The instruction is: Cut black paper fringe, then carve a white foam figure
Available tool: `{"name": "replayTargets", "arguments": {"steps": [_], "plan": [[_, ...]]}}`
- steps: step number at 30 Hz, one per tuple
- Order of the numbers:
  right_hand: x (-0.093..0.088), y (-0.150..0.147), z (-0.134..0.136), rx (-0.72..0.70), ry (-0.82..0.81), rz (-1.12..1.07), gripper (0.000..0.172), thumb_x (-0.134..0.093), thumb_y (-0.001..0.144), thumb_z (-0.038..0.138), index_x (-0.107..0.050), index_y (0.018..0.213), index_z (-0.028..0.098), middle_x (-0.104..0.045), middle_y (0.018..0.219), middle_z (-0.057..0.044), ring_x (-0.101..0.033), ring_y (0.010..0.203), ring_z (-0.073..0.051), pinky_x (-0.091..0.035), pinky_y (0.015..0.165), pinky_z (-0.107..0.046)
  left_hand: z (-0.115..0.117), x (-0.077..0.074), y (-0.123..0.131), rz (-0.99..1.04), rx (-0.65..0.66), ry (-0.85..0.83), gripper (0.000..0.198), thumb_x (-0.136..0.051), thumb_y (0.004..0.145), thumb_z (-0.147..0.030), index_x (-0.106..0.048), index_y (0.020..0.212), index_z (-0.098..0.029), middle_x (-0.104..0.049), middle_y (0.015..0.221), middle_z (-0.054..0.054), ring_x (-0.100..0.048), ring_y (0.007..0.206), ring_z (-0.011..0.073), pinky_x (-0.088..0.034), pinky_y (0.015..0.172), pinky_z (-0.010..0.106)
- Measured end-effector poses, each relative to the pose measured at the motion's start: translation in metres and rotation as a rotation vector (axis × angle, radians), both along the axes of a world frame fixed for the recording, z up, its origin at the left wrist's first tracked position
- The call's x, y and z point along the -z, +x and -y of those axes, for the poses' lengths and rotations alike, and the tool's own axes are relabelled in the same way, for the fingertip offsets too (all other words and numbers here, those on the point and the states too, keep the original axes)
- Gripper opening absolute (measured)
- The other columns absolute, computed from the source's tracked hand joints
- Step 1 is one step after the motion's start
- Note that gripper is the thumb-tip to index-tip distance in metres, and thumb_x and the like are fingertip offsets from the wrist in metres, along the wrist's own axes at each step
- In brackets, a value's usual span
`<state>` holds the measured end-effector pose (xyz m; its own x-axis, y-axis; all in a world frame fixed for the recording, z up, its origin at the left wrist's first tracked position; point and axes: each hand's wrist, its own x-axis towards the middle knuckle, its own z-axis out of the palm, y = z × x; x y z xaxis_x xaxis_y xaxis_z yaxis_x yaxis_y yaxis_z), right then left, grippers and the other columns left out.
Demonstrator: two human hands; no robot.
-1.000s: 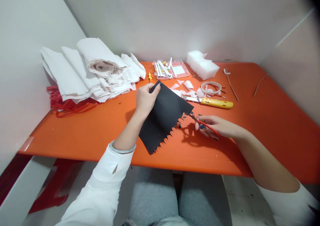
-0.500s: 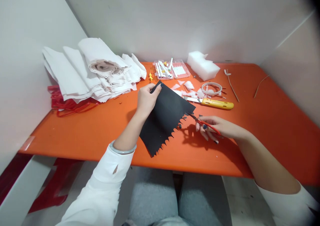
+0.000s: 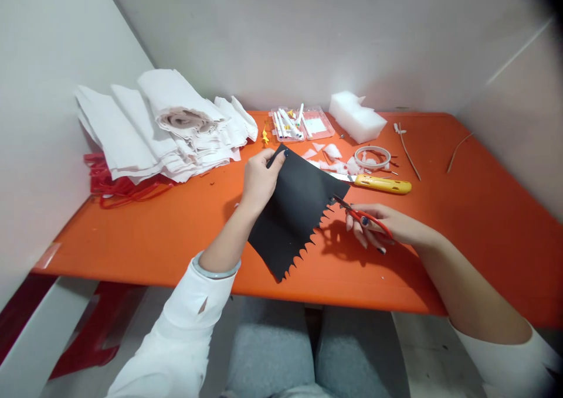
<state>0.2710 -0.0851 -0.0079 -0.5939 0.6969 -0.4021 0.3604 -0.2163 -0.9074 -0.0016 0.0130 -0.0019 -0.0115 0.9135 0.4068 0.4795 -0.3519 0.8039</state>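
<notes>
An orange table (image 3: 475,234) fills a corner, with pale walls (image 3: 281,40) behind and on both sides. White cloth (image 3: 145,128) is heaped at the back left over a red bag (image 3: 99,172); pens (image 3: 281,122), foam (image 3: 356,118), scraps (image 3: 333,151), a ring (image 3: 369,166) and a yellow knife (image 3: 382,183) sit further along. The black sheet (image 3: 294,204) is held near the middle, its lowest corner near the front edge, its toothed side facing right. The left hand (image 3: 259,181) pinches its top corner, thumb uppermost. The right hand (image 3: 389,219) is curled round red scissors (image 3: 357,213), tips at the toothed side; how far the blades part is hard to tell. Orange surface stretches left of the sheet and right of the right hand, where two thin stalks (image 3: 410,155) lie well apart.
</notes>
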Motion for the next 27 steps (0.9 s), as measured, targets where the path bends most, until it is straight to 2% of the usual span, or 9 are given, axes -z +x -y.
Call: {"name": "replayTargets", "arguments": {"steps": [6,10,14,16,19,21,22,24,27], "plan": [[-0.003,0.001,0.001,0.036,-0.012,0.031,0.018,-0.047,0.092,0.036,-0.052,0.093,0.018,-0.061,0.065,0.000,-0.049,0.039,-0.008,-0.030,0.036,-0.018,0.000,0.000,-0.001,0.004,0.035,-0.012,0.039,-0.054,0.086,-0.043,-0.040,0.059,-0.018,-0.030,0.057,-0.004,-0.031,0.055,0.0099,-0.024,0.053,0.026],[-0.007,-0.001,0.001,0.029,-0.003,0.038,0.019,-0.046,0.092,0.036,-0.052,0.092,0.018,-0.061,0.065,0.000,-0.047,0.038,-0.006,-0.030,0.036,-0.017,0.001,0.000,-0.001,-0.009,0.026,-0.010,0.039,-0.054,0.086,-0.044,-0.041,0.059,-0.018,-0.032,0.057,-0.004,-0.033,0.055,0.0099,-0.025,0.053,0.026],[-0.009,0.001,0.000,0.019,-0.010,0.074,0.022,-0.048,0.091,0.038,-0.052,0.091,0.017,-0.060,0.063,0.000,-0.044,0.038,-0.005,-0.031,0.036,-0.016,0.004,-0.005,-0.002,-0.037,0.049,-0.049,0.029,-0.054,0.086,-0.044,-0.053,0.071,-0.018,-0.049,0.066,-0.002,-0.047,0.063,0.0110,-0.035,0.060,0.024],[-0.010,0.005,0.000,-0.009,-0.037,0.103,0.026,-0.049,0.091,0.042,-0.052,0.092,0.017,-0.060,0.063,0.000,-0.044,0.038,-0.006,-0.031,0.035,-0.016,0.006,-0.010,-0.005,-0.040,0.137,-0.102,0.022,-0.055,0.085,-0.041,-0.058,0.088,-0.020,-0.060,0.083,0.000,-0.056,0.078,0.0132,-0.041,0.070,0.024],[-0.013,0.014,-0.001,-0.043,-0.059,0.114,0.029,-0.049,0.090,0.044,-0.053,0.094,0.016,-0.059,0.061,0.000,-0.043,0.038,-0.005,-0.030,0.035,-0.016,0.008,-0.020,-0.015,-0.060,0.420,-0.276,0.032,-0.057,0.083,-0.037,-0.057,0.113,-0.026,-0.060,0.115,0.002,-0.058,0.100,0.0167,-0.045,0.081,0.026],[-0.014,0.020,-0.002,-0.052,-0.072,0.110,0.029,-0.051,0.089,0.044,-0.054,0.094,0.016,-0.058,0.059,0.001,-0.040,0.037,-0.005,-0.029,0.035,-0.016,0.009,-0.024,-0.021,-0.117,0.621,-0.417,0.036,-0.059,0.082,-0.035,-0.059,0.117,-0.026,-0.059,0.121,0.003,-0.058,0.105,0.0192,-0.046,0.082,0.027],[-0.015,0.023,-0.003,-0.059,-0.084,0.116,0.029,-0.052,0.088,0.044,-0.054,0.094,0.015,-0.057,0.059,0.001,-0.039,0.037,-0.004,-0.029,0.035,-0.016,0.009,-0.026,-0.023,-0.146,0.676,-0.464,0.036,-0.060,0.081,-0.036,-0.061,0.115,-0.025,-0.061,0.120,0.004,-0.058,0.105,0.0203,-0.047,0.082,0.028],[-0.016,0.026,-0.004,-0.085,-0.113,0.138,0.031,-0.055,0.086,0.044,-0.056,0.093,0.015,-0.056,0.059,0.001,-0.039,0.038,-0.004,-0.029,0.035,-0.016,0.009,-0.026,-0.023,-0.202,0.708,-0.494,0.032,-0.060,0.080,-0.037,-0.066,0.108,-0.021,-0.065,0.113,0.006,-0.060,0.100,0.0210,-0.047,0.080,0.029],[-0.016,0.024,-0.005,-0.118,-0.134,0.170,0.034,-0.053,0.087,0.047,-0.058,0.093,0.015,-0.055,0.059,0.001,-0.041,0.040,-0.005,-0.032,0.036,-0.016,0.011,-0.022,-0.015,-0.247,0.650,-0.402,0.027,-0.059,0.081,-0.041,-0.069,0.092,-0.017,-0.069,0.097,0.006,-0.061,0.088,0.0191,-0.046,0.075,0.028]]}}
